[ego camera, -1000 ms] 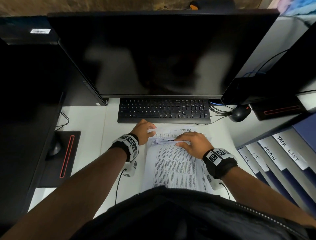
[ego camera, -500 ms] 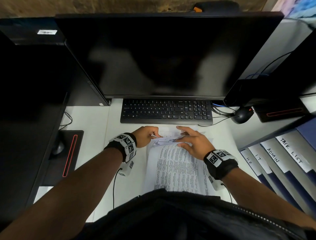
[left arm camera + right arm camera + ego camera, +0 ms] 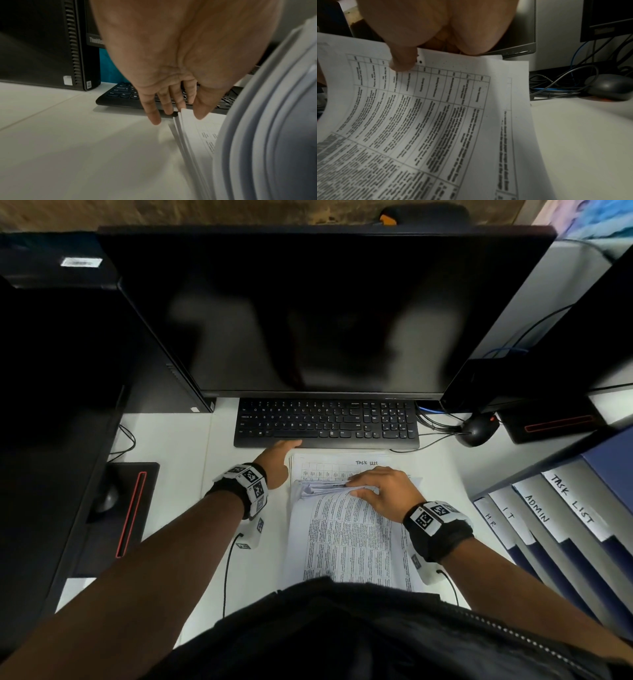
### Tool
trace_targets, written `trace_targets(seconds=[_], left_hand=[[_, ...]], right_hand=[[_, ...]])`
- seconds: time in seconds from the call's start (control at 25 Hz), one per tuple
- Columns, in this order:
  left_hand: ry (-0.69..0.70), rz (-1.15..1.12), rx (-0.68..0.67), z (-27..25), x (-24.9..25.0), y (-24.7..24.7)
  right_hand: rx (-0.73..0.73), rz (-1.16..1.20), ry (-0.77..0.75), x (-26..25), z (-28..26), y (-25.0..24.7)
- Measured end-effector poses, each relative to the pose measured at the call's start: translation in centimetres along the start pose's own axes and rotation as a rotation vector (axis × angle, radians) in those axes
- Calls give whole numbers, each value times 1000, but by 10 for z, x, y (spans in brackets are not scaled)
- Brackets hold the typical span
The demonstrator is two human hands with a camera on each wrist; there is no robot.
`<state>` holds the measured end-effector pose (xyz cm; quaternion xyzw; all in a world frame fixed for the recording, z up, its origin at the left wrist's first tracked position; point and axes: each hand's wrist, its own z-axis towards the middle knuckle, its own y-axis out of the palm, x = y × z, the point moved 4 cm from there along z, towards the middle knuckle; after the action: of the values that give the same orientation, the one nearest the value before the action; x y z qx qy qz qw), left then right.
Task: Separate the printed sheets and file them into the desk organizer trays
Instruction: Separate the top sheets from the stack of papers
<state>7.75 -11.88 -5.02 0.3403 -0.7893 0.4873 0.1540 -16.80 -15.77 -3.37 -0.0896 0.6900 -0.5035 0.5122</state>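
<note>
A stack of printed sheets (image 3: 349, 542) lies on the white desk in front of the keyboard. My right hand (image 3: 363, 487) pinches the upper sheets' far edge and holds it bent back, its thumb (image 3: 402, 63) on the printed table (image 3: 428, 115) and its fingers hidden underneath. This bares a grid sheet headed TASK LIST (image 3: 342, 470). My left hand (image 3: 287, 446) reaches with straight fingers to the stack's far left corner (image 3: 181, 113), the thumb on the top sheet and the fingers on the desk beside it. The organizer trays (image 3: 548, 525), labelled HR, IT, ADMIN and TASK LIST, stand at the right.
A black keyboard (image 3: 325, 422) sits just beyond the stack under a large dark monitor (image 3: 308, 309). A mouse (image 3: 476, 431) and tangled cables lie at the right rear. A computer tower (image 3: 42, 47) stands at the left, with a second mouse on a black pad (image 3: 113, 508).
My left hand let go of the sheet edge, straightened its fingers and moved forward to the stack's far left corner by the keyboard. My right hand still holds the sheets bent back.
</note>
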Motion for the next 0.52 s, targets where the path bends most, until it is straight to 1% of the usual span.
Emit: trace_targets(seconds=[0.08,0.16,0.36,0.52], left_hand=[[5,49,-25,4,0,7],[2,60,-14,7,-1,12],[88,23,117,7,9,9],[175,-15,163,3,16,4]], right_hand=[[2,11,8,-1,0,-1],[3,5,5,-2,0,-1],[2,17,-1,0,-2,0],[2,40,-2,0,-2,0]])
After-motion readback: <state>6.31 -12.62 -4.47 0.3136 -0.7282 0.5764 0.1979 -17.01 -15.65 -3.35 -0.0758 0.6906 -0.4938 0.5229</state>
